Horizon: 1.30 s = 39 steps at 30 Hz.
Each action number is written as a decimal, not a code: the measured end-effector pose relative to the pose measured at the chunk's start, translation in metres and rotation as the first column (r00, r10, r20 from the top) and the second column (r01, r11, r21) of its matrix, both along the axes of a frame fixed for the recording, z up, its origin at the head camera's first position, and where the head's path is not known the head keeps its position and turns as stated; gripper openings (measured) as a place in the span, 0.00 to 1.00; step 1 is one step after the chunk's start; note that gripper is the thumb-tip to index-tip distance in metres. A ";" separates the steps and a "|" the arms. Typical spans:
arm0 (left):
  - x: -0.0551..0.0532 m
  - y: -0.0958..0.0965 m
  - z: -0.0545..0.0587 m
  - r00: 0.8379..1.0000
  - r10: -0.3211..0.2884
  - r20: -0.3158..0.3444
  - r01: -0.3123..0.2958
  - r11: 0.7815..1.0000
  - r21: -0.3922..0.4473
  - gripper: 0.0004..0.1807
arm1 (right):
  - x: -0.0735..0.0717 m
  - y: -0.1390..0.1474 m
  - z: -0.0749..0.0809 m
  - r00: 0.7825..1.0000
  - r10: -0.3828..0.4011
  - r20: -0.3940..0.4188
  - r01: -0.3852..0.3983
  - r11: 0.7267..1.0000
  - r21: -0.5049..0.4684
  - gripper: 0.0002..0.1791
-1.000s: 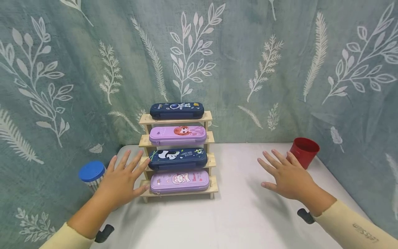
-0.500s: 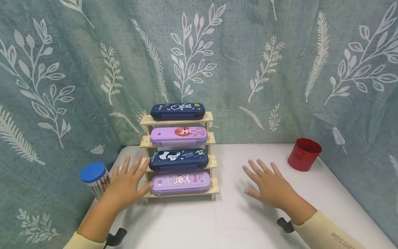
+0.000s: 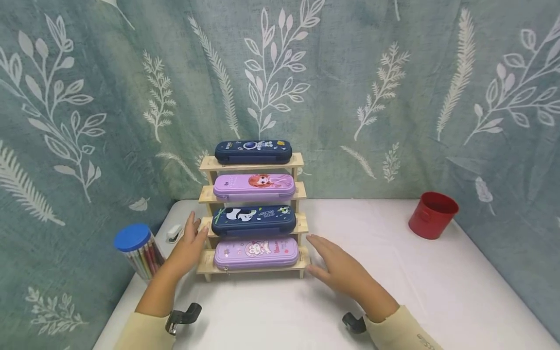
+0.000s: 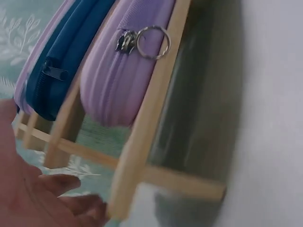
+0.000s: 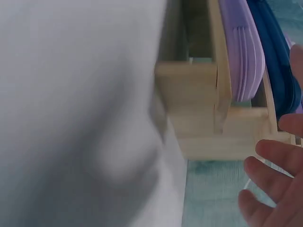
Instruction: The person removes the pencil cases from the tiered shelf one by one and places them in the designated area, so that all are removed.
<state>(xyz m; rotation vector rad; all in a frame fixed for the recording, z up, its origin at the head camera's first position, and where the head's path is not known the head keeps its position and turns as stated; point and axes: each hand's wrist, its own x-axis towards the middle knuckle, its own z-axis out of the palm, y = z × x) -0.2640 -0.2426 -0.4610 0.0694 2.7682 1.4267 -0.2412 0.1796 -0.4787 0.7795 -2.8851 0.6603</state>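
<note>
In the head view a four-step wooden rack (image 3: 205,263) holds zipped pencil cases, one per step. From top to bottom these are a navy astronaut case (image 3: 253,152), a pink-purple case with a red-haired girl (image 3: 254,187), a navy panda case (image 3: 253,221) and a lilac rabbit case (image 3: 257,253). My left hand (image 3: 185,250) is at the rack's left side, fingers extended, holding nothing. On the opposite side my right hand (image 3: 343,272) has its fingertips near the lower steps, also holding nothing. A key ring (image 4: 152,42) hangs from the lilac case's zipper in the left wrist view.
A blue-lidded tub of pens (image 3: 142,250) stands left of my left forearm. Behind that hand lies a small white object (image 3: 174,233). A red cup (image 3: 433,215) stands at the back right of the white table (image 3: 271,311). Leaf-patterned cloth (image 3: 332,97) hangs around the back and sides.
My right hand has moved left, from near the red cup to the rack's right side. My left hand has shifted slightly right, and both hands have turned their palms inward. The rack stays put.
</note>
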 end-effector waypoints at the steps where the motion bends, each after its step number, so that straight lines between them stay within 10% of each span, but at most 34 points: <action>1: -0.002 0.000 -0.002 0.999 0.013 0.033 -0.015 0.999 0.047 0.43 | 0.000 -0.005 -0.001 1.000 -0.010 -0.003 0.010 1.000 -0.025 0.43; 10: -0.019 0.010 -0.026 0.992 0.090 0.092 -0.118 0.919 0.375 0.37 | -0.003 -0.042 -0.006 0.994 -0.105 -0.035 0.096 0.977 -0.191 0.40; 18: -0.027 0.009 -0.042 0.988 0.096 0.118 -0.130 0.935 0.331 0.33 | -0.002 -0.061 -0.013 0.986 -0.163 0.029 0.165 0.950 -0.265 0.40; 39: -0.028 0.010 -0.041 0.988 0.110 0.112 -0.142 0.928 0.345 0.32 | -0.003 -0.088 -0.026 0.960 -0.268 0.082 0.280 0.919 -0.276 0.56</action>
